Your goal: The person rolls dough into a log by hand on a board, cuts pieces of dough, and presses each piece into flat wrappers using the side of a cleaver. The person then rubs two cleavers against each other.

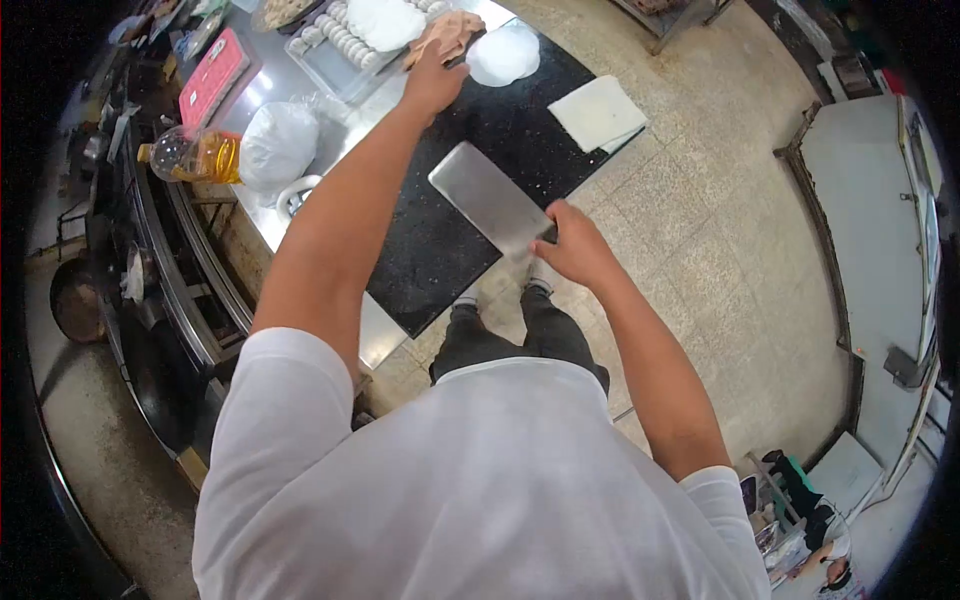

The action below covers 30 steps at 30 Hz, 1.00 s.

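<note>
My right hand (pixel 575 246) is closed round the near end of a wide metal cleaver (pixel 490 197), whose blade lies flat over the black board (pixel 425 255). My left hand (pixel 436 82) reaches to the far side of the board and touches a crumpled tan cloth (pixel 445 38); its fingers are partly hidden, so its grip is unclear. Just right of that hand rests a round white stack (pixel 503 55). A folded white cloth (pixel 597 114) lies at the board's right corner.
A tray of small white pieces (pixel 345 45) stands beyond my left hand. Left of my left arm are a white plastic bag (pixel 278 145), an oil bottle (pixel 205 157) and a pink tray (pixel 213 78). A stove (pixel 185 260) runs along the left. A person (pixel 828 565) is at lower right.
</note>
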{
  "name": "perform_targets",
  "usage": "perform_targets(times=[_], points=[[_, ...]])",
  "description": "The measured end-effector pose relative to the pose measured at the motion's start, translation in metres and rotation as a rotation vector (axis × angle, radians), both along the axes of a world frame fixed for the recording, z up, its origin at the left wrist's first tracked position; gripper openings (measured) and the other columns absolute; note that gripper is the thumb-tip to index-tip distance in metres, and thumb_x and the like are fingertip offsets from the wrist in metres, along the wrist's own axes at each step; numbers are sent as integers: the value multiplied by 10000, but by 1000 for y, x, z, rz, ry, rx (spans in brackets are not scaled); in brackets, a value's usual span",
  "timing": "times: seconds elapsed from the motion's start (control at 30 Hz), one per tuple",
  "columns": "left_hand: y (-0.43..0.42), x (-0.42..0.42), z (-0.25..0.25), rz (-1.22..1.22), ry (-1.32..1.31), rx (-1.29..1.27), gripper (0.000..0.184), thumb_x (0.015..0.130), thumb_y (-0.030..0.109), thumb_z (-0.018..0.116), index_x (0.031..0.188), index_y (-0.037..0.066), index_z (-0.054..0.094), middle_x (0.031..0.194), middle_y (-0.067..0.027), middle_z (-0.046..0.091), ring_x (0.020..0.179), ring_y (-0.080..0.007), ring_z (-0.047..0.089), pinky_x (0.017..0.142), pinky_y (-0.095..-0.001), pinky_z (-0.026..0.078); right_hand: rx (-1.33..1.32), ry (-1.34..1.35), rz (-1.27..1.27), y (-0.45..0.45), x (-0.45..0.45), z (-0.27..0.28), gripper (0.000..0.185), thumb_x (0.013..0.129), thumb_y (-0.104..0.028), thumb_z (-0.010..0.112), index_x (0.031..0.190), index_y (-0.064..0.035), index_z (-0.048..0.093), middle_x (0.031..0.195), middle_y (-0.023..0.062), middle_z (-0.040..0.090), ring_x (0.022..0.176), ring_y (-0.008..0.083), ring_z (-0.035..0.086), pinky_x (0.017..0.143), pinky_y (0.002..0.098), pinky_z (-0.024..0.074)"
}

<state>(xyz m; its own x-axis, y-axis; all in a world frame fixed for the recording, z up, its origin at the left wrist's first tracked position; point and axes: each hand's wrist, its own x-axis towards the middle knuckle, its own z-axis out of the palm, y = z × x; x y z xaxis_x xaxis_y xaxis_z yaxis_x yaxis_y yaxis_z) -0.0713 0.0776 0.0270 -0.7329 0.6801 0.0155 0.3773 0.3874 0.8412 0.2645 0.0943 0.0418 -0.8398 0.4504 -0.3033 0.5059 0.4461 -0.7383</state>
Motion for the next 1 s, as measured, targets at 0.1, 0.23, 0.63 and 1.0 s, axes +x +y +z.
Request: perform_targets(times=[0.1,0.23,0.63,1.0], points=[[-31,-12,6,-133,278,-205,635,956,236,683,1507,56,423,1287,-181,625,1082,-267,657,926,-376,536,66,154,-86,6,-4,-9,433,783,-146,798,1114,-2,560,1047,209,621,965,366,634,841,431,517],[-103,-6,53,-524,162,-319,559,966,194,659,1493,135,482,1262,-185,652,1074,-305,662,941,-408,527,27,203,-17,16,-4,-23,436,769,-83,778,1141,-15,561,1102,188,591,1003,342,623,861,418,524],[-292,-69,147,-155,302,-633,462,975,62,607,1431,97,535,1110,-153,659,985,-246,661,874,-365,525,-269,243,-91,-3,-4,18,293,802,-89,765,1041,-43,602,1004,149,596,911,297,628,814,397,523],[-328,-76,222,-181,537,-893,383,967,138,589,1341,54,592,1184,-212,668,1094,-397,646,943,-435,512,-1141,498,1325,-194,-46,235,245,840,-184,636,931,39,686,916,209,681,948,380,638,879,454,493]])
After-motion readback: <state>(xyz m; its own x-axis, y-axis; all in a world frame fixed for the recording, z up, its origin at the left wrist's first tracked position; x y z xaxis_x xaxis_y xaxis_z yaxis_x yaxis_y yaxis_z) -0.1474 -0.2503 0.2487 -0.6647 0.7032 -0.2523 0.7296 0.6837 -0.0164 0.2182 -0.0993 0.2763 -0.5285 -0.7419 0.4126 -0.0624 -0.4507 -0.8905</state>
